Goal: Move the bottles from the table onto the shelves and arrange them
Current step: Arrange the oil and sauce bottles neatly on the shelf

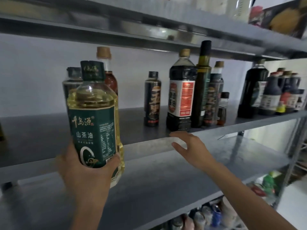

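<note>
- Camellia oil bottle (94, 117): clear ribbed plastic with rounded shoulders, filled with pale yellow oil, wrapped in a glossy dark green label and topped with a dark green cap sleeve. It is upright in the air in front of the middle shelf (149, 141), at the left.
- Left hand (86, 173): grips the bottle's base from below, thumb and fingers curled round the label.
- Right hand (191, 146): holds nothing, fingers loosely spread at the shelf's front edge. Whether they touch the edge cannot be told.
- The middle shelf is a flat grey metal board with a matt top and a paler front lip.
- Standing on it just beyond the right hand are a large dark sauce bottle (181, 97) with a red and white label and a tan cap, and a tall, slim, dark green glass bottle (202, 83) touching its right side.
- A small dark cylindrical bottle (152, 100) stands apart to their left.
- More dark bottles (272, 93) crowd the far right.
</note>
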Tool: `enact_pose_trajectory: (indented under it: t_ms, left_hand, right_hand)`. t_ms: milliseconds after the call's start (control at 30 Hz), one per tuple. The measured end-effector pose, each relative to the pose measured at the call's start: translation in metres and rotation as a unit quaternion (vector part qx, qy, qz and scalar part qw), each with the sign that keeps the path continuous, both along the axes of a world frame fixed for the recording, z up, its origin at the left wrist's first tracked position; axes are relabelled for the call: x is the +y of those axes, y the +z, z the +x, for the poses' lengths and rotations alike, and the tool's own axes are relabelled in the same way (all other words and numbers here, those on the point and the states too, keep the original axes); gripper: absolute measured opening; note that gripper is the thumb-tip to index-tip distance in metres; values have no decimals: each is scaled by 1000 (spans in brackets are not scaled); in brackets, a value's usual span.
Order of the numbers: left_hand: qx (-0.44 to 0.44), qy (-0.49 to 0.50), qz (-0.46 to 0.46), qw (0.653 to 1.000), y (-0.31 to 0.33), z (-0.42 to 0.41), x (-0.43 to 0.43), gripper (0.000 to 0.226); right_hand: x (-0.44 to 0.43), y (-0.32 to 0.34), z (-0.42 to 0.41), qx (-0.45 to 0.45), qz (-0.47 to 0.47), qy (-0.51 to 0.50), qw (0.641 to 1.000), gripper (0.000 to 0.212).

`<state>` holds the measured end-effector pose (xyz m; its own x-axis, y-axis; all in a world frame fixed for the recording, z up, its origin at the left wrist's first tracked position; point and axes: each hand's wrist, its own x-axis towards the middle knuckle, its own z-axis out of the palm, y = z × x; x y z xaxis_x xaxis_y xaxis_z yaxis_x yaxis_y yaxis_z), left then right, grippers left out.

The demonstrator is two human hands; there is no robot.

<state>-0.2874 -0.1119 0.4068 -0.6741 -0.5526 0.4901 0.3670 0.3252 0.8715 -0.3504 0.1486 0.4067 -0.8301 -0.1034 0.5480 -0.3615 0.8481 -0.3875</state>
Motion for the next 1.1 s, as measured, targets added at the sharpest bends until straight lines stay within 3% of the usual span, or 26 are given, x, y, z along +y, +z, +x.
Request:
enact_pose_trajectory:
  t_ms: [133, 200, 267, 533, 667, 900, 1100]
  left_hand:
    - [37, -42, -39, 998, 3, -1, 28, 89]
    - [41, -69, -36, 996, 6, -2, 40, 90]
    - [37, -92, -19, 995, 8, -3, 48, 91]
    - [33, -104, -12, 994, 13, -15, 46, 87]
    - [41, -103, 3, 994, 14, -15, 47, 85]
    - [26, -87, -8, 996, 11, -14, 51, 93]
    - [30, -79, -24, 996, 9, -19, 53, 91]
  right_hand:
    - [11, -1, -3, 44, -115, 4, 992, 16]
    - [19, 4, -6, 63, -205, -17, 977, 14]
    - [30, 16, -12, 100, -237, -60, 964, 16]
    - [69, 138, -63, 204, -250, -192, 927, 33]
    - [73, 181, -80, 187, -206, -215, 936, 41]
    - [74, 192, -105, 109, -214, -220, 945, 49]
    - [72, 174, -85, 217, -274, -140, 927, 40]
